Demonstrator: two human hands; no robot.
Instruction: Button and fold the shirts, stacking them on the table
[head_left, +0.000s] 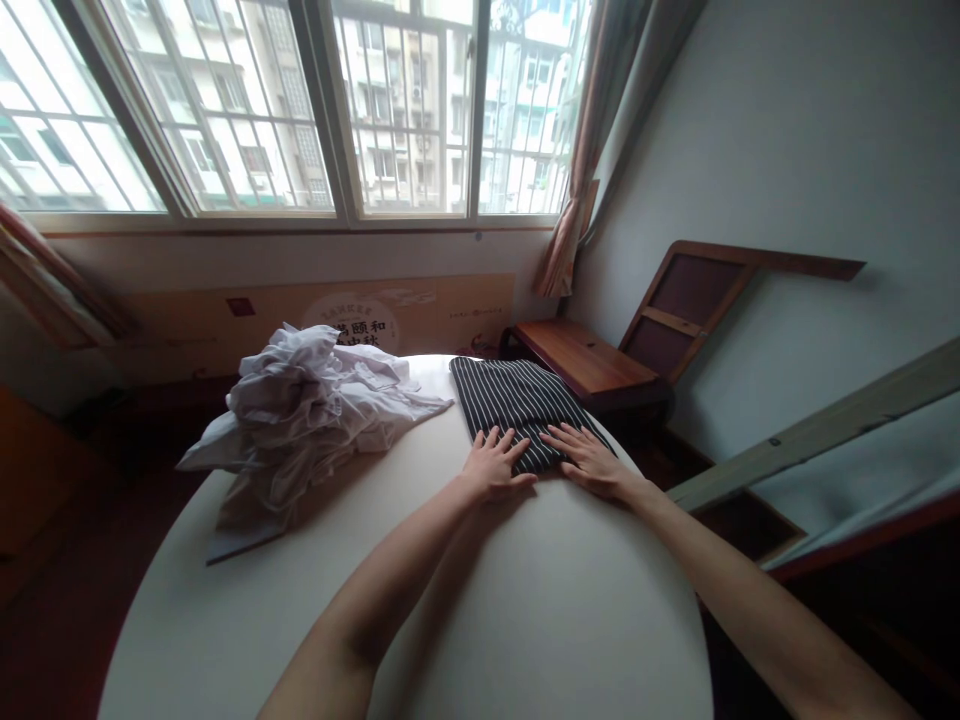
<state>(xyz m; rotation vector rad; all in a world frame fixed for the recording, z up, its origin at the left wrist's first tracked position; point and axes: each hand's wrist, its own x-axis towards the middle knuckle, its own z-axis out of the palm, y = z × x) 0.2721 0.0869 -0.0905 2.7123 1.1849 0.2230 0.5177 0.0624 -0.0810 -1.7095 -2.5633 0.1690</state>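
Observation:
A folded black cloth with white stripes (517,395) lies flat near the far right edge of a round white table (555,600). On its near left corner rests my left hand (499,465), fingers spread, with the thumb out over the tabletop. My right hand (589,462) lies on the near right part of the same cloth, its fingers stretched out too. Neither hand grips the fabric. To the left, a crumpled heap of pale whitish cloth (315,400) sits on the table, one corner hanging toward the near left.
Behind the table stands a low wooden piece of furniture (577,358) beside a leaning brown wooden frame (690,300). A printed cardboard panel (472,310) lies below the barred windows (405,110). On the right, a pale beam (840,420) slants near the wall.

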